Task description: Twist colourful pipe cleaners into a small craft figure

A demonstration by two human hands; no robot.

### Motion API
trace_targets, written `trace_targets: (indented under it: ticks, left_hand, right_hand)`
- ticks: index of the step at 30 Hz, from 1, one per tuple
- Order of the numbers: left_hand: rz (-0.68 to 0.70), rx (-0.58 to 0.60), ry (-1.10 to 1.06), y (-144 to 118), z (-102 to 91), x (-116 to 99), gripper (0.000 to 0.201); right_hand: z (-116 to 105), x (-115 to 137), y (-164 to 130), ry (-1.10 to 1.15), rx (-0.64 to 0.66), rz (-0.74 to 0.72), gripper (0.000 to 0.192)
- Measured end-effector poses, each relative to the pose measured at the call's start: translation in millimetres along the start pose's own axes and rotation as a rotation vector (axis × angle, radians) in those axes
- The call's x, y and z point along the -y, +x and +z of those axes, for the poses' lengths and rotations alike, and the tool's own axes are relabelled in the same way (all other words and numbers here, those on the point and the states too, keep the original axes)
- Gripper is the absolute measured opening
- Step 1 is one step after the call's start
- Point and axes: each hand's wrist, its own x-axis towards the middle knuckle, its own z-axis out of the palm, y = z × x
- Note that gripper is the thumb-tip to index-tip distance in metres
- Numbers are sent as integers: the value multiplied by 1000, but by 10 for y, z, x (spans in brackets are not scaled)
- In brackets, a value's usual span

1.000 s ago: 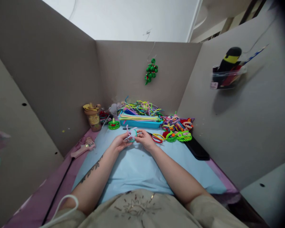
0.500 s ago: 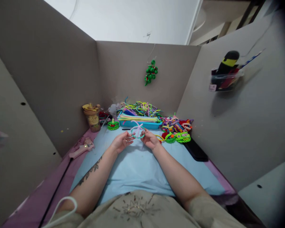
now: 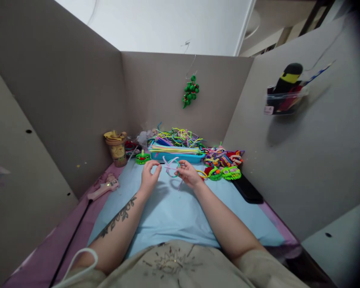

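My right hand pinches a ring of teal pipe cleaner with lavender pipe cleaners crossing it, their loose ends sticking out above and below. The ring is held up over the blue cloth. Just left of it is my left hand, with fingers curled towards the thumb as in a pinch. It has no visible contact with the ring, and I cannot make out whether anything small sits between the fingertips.
Behind my hands stands a blue tray heaped with pipe cleaners. Colourful fuzzy figures and a black flat case lie right. A green fuzzy figure, a tan cup and a corded pink glue gun are left.
My left hand has let go of the ring and drawn back leftwards, its fingers curling up. The ring has turned in my right hand, and its lavender ends now point differently.
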Motion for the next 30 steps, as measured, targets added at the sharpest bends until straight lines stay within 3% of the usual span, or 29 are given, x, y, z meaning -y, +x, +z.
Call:
trace_targets:
  ticks: [3, 8, 18, 23, 27, 30]
  left_hand:
    - [308, 75, 225, -63, 13, -59, 18]
    - [425, 195, 395, -107, 61, -26, 13]
    - [386, 204, 390, -72, 52, 30, 14]
    - [335, 203, 284, -61, 50, 14, 17]
    - [167, 32, 98, 3, 6, 4, 28]
    - [-62, -45, -62, 55, -2, 31, 30]
  right_hand:
    - [75, -52, -11, -142, 45, -46, 37]
    - [109, -124, -8, -195, 48, -52, 38]
    - [101, -40, -32, -95, 35, 54, 42]
    - [89, -37, -20, -28, -28, 63, 41]
    - [6, -27, 11, 166, -157, 68, 38]
    - [-84, -22, 32, 346, -174, 114, 35]
